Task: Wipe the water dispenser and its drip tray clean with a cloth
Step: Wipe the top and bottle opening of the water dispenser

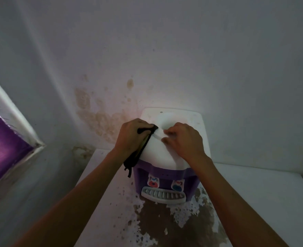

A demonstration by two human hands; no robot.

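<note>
While gripped, cloth (pixel 143 139) against dispenser (pixel 157 154)

From the head camera I look down on a purple water dispenser (pixel 165 177) with a white top (pixel 157 152), standing on a white counter (pixel 254 193) whose surface is peeled and stained brown in front. My left hand (pixel 131 136) grips a dark cloth (pixel 138 150) against the top's left side, its tail hanging down past the purple collar. My right hand (pixel 184 139) rests curled on the top's upper right. The grey slotted drip tray (pixel 163 195) sits below two taps. A stained wall (pixel 101 118) rises behind.
</note>
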